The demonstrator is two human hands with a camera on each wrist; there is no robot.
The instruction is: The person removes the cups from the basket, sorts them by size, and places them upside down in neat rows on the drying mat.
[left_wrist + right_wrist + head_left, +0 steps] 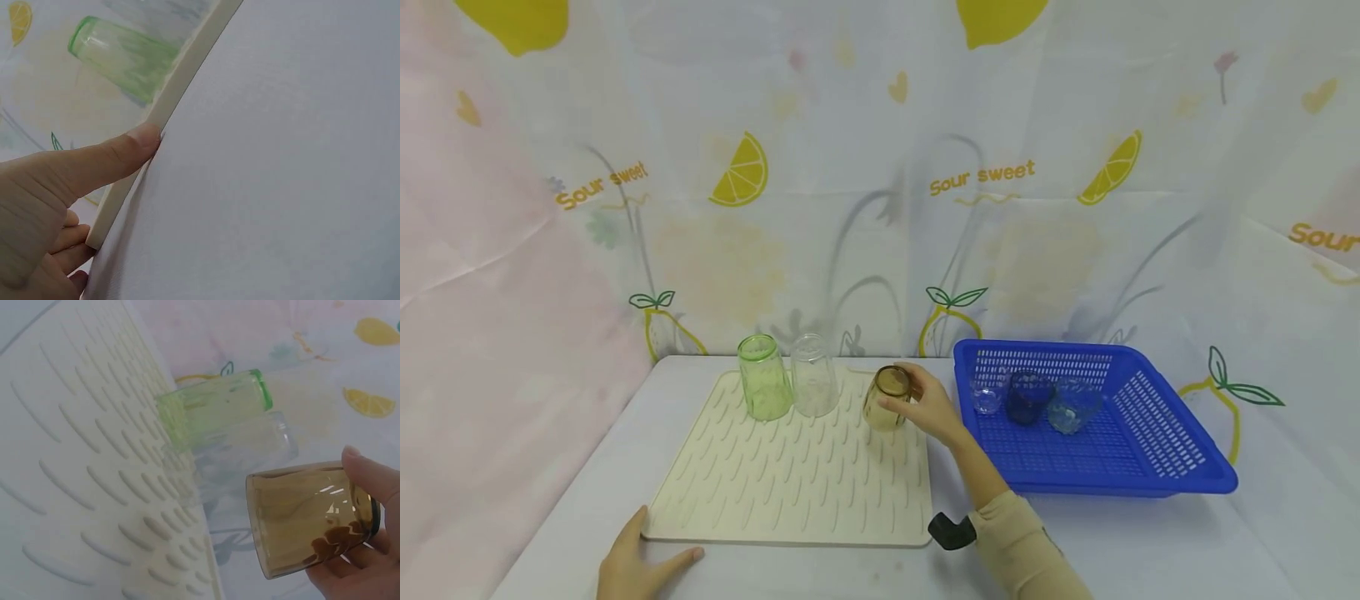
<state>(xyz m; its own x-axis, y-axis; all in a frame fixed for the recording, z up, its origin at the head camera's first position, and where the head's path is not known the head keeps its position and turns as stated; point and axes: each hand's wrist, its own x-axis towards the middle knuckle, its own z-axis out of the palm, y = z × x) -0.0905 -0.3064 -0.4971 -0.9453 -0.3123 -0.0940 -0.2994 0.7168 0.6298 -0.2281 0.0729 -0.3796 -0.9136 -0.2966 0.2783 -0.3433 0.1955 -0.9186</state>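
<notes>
My right hand point(931, 408) grips an amber glass point(883, 408) near its base. The glass is upside down, and in the right wrist view its rim stands a little off the cream drying mat point(790, 500). On the mat's back left, a green glass point(765, 383) and a clear glass point(814, 383) stand upside down side by side. My left hand point(634, 562) rests at the mat's front left corner. In the left wrist view its straight thumb point(112, 159) touches the mat's front edge, with the other fingers by the corner.
Right of the mat sits a blue plastic basket point(1150, 479). Inside are a small clear glass point(987, 400), a dark blue glass point(1028, 398) and a pale blue glass bowl or cup point(1073, 407). A lemon-printed cloth point(820, 250) hangs behind the white table.
</notes>
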